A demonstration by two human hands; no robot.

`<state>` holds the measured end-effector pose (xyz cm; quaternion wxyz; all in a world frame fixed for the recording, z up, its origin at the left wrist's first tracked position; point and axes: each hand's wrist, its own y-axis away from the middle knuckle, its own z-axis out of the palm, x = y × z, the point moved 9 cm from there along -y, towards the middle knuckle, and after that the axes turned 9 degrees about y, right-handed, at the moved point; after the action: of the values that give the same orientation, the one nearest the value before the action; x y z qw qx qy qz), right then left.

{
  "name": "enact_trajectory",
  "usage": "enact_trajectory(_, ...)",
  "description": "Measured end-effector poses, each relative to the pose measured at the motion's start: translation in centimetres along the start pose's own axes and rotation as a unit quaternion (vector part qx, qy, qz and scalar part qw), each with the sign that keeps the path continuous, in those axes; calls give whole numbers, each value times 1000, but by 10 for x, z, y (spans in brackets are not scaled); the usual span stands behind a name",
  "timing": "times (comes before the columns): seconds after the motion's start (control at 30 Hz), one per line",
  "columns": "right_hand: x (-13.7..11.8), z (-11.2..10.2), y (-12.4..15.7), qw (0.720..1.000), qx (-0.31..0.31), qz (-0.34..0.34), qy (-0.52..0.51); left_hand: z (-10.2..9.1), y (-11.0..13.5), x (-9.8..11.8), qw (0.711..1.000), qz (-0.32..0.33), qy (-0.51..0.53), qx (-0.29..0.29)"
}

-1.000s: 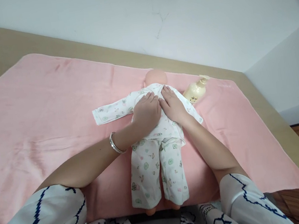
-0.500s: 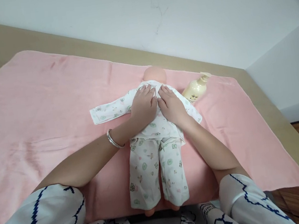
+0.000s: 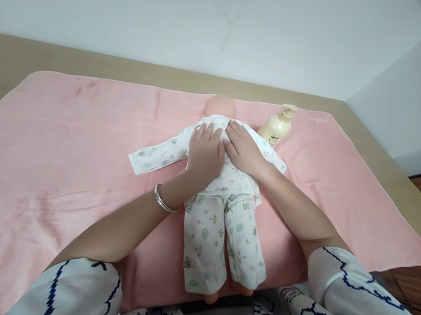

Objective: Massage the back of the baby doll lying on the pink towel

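Observation:
A baby doll (image 3: 219, 105) lies face down, its bald head away from me and its feet at the near edge. It wears a white printed top (image 3: 223, 179) and matching trousers (image 3: 205, 241). My left hand (image 3: 205, 153) rests flat on the left of the doll's upper back, fingers stretched forward. Beside it, my right hand (image 3: 243, 148) lies flat on the right of the back. Both hands are open, with a narrow gap between them. The doll's left-hand sleeve reaches out sideways; the other sleeve slants down past my right wrist.
A pink blanket (image 3: 75, 134) is spread under the doll on a wooden table (image 3: 403, 178). A cream pump bottle (image 3: 278, 125) lies on its side right of the doll's shoulder. Behind the table stands a white wall (image 3: 162, 24).
Both hands stay on the doll's back; the left one has its fingers slightly more spread. The view has shifted a little.

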<state>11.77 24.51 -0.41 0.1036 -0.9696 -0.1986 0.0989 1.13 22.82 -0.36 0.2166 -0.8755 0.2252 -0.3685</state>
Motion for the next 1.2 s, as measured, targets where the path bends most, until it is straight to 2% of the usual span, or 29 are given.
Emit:
enact_trajectory(0.07,-2,-2,-1,999,-10,-44,8,-2,4,7,1000,22,-2,-2)
enact_trajectory(0.13,-3,-5,-1,998,-12,-59,12,-4,3,8,1000,29,2,1)
enact_trajectory(0.33,-18,-16,12,999,21,40,23,-1,-14,-24,999,-40,16,8)
enact_trajectory(0.43,-31,-17,20,998,17,54,28,1,-16,-28,999,-48,0,11)
enact_trajectory(0.5,-31,-17,19,999,7,49,17,0,-12,-20,999,-30,-15,8)
enact_trajectory(0.67,-9,-15,2,999,-1,15,-34,-4,5,18,998,52,-32,-12)
enact_trajectory(0.77,-1,-12,-4,998,-8,0,-54,-9,8,25,998,59,-30,-4)
enact_trajectory(0.83,-2,-11,-3,999,-3,6,-50,-9,3,19,999,43,-19,-9)
enact_trajectory(1.0,-18,-14,12,997,34,71,1,-2,-20,-23,998,-47,-7,-28)
enact_trajectory(1.07,-28,-16,19,996,44,77,17,0,-25,-33,997,-61,-17,-39)
enact_trajectory(1.13,-32,-19,22,996,50,76,22,1,-25,-32,996,-57,-44,-44)
enact_trajectory(1.2,-26,-20,19,995,54,80,6,-1,-19,-20,996,-34,-76,-41)
